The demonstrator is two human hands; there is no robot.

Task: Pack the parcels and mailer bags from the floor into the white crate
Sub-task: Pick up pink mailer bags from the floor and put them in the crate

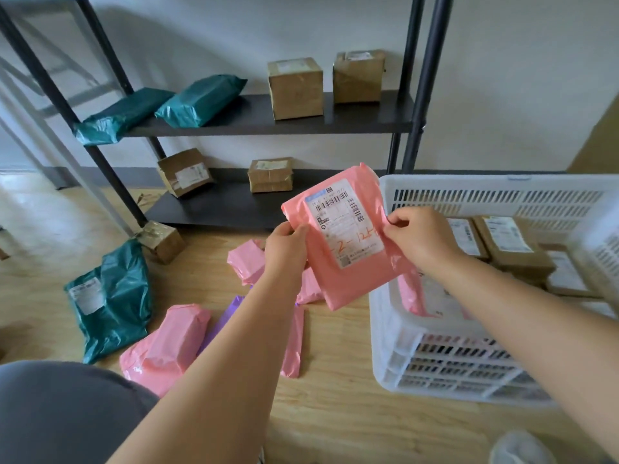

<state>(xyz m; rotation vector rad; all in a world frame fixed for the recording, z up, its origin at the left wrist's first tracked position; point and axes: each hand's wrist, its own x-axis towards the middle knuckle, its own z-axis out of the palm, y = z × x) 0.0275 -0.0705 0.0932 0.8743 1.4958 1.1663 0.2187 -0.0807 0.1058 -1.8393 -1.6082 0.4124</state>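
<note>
A pink mailer bag [348, 279] with a white shipping label hangs in the air just left of the white crate [395, 333]. My left hand [284, 249] grips its left edge and my right hand [418, 236] pinches its right edge. Inside the crate lie several brown parcels [512, 246] and another pink bag [410, 293]. On the wooden floor lie more pink mailer bags [170, 343], a purple bag [231, 313] partly under my left arm, a green mailer bag [114, 296] and a brown box [162, 241].
A black shelf unit [268, 118] stands against the wall behind, carrying green bags [201, 98] and brown boxes [294, 88] on two levels. My grey-clad knee [60, 413] fills the lower left. A round whitish object [522, 447] shows at the bottom right.
</note>
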